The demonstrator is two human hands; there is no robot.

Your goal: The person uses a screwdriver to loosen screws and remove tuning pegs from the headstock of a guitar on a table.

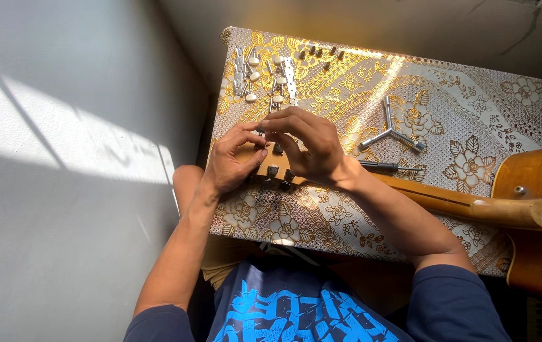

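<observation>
A guitar lies face down across a table with a gold floral cloth (473,114). Its headstock (273,166) is at the left, its neck (448,199) runs right to the body (540,221). My left hand (233,158) grips the headstock's left end, thumb and fingers pinched at its top edge. My right hand (306,145) curls over the headstock, fingertips meeting the left hand's on a small part that is hidden.
Two strips of tuning machines with white knobs (264,73) lie at the table's far left. Several small bushings (319,53) sit beyond them. A three-armed metal wrench (390,130) and a screwdriver (378,166) rest near the neck. A grey wall is left.
</observation>
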